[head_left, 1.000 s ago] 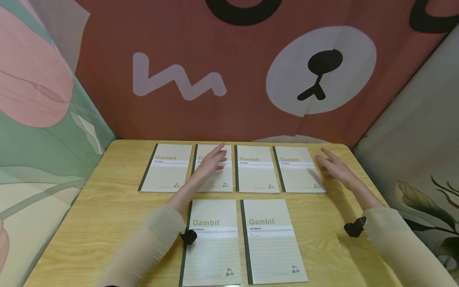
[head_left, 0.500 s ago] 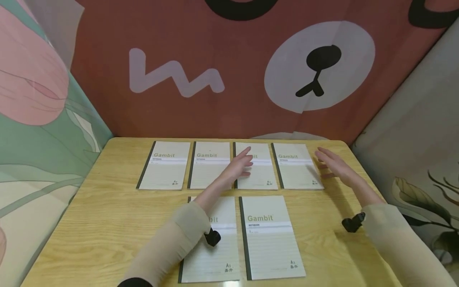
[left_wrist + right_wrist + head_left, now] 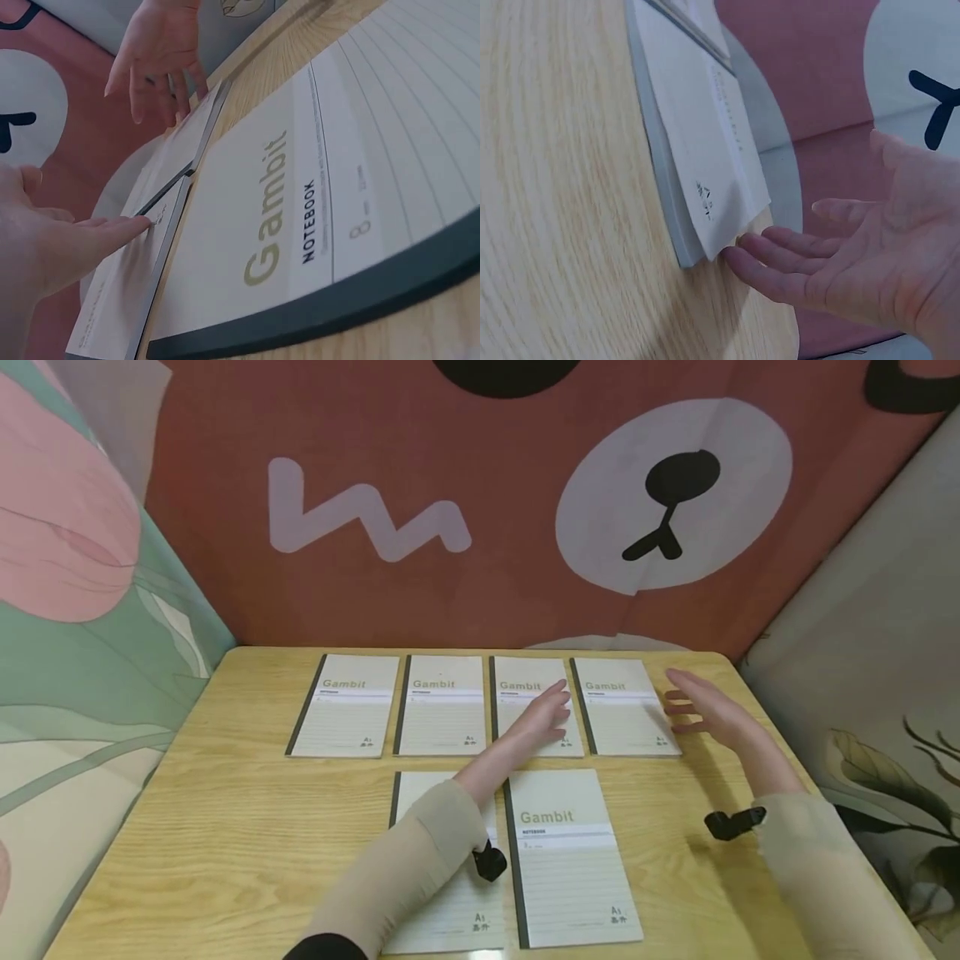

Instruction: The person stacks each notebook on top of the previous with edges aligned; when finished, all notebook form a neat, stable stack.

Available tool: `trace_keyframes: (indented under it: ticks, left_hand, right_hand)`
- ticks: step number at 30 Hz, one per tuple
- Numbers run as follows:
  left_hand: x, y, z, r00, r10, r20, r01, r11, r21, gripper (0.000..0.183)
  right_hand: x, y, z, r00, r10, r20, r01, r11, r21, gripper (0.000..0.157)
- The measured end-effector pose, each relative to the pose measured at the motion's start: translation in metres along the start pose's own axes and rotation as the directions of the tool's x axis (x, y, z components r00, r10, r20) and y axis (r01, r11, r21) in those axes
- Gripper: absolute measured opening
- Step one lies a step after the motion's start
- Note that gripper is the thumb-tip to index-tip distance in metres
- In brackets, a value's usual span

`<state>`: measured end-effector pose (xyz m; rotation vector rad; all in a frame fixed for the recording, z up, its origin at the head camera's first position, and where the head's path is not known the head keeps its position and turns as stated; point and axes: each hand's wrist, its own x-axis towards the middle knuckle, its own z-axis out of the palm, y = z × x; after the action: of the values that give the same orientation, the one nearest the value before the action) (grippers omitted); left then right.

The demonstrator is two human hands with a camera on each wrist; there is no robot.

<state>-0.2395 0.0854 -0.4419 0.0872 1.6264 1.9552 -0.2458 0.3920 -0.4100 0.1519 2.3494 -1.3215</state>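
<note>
White Gambit notebooks with dark spines lie flat on the table. Several form a back row, and two lie nearer the front. My left hand (image 3: 538, 718), fingers extended, is over the notebook second from the right (image 3: 528, 718) in that row; whether it touches the cover I cannot tell. My right hand (image 3: 708, 710) is at the right edge of the rightmost notebook (image 3: 618, 718), fingers spread and pointing left. In the right wrist view, its fingertips (image 3: 739, 259) are close to that notebook's corner, where the cover (image 3: 697, 142) lifts slightly. Neither hand grips anything.
The left forearm crosses the front-left notebook (image 3: 442, 893); the front-right notebook (image 3: 573, 868) lies next to it. Two more notebooks (image 3: 341, 718) fill the back row's left side. The wooden table (image 3: 225, 827) meets a printed red curtain (image 3: 360, 602) behind.
My left hand has moved rightward along the back row, from the notebook second from the left to the one second from the right. The right hand stays beside the rightmost notebook, its fingers shifting slightly.
</note>
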Motion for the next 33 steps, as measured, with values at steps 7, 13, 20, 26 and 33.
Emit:
trace_keyframes:
  ticks: [7, 13, 20, 26, 33]
  left_hand:
    - [0.005, -0.002, 0.004, 1.000, -0.003, 0.023, 0.006, 0.991, -0.135, 0.061]
    - [0.013, -0.002, 0.015, 0.999, 0.000, 0.049, 0.011, 0.976, -0.218, 0.061]
    - [0.017, -0.003, 0.034, 0.999, -0.027, 0.029, 0.033, 0.972, -0.231, 0.060]
    - [0.018, -0.005, 0.034, 0.999, -0.030, -0.038, 0.020, 0.971, -0.238, 0.060]
    - [0.021, -0.009, 0.030, 0.994, -0.053, -0.094, 0.031, 0.974, -0.225, 0.059]
  right_hand:
    - [-0.002, -0.002, 0.001, 1.000, 0.025, -0.012, -0.024, 0.999, 0.048, 0.096]
    - [-0.005, -0.006, 0.001, 0.998, 0.064, -0.013, -0.063, 0.994, 0.088, 0.100]
    - [-0.006, -0.005, -0.001, 0.993, 0.116, -0.026, -0.113, 0.989, 0.100, 0.097]
    - [-0.002, -0.008, -0.004, 0.985, 0.172, -0.008, -0.171, 0.984, 0.053, 0.088]
    - [0.002, -0.012, -0.008, 0.975, 0.221, -0.014, -0.221, 0.975, -0.021, 0.080]
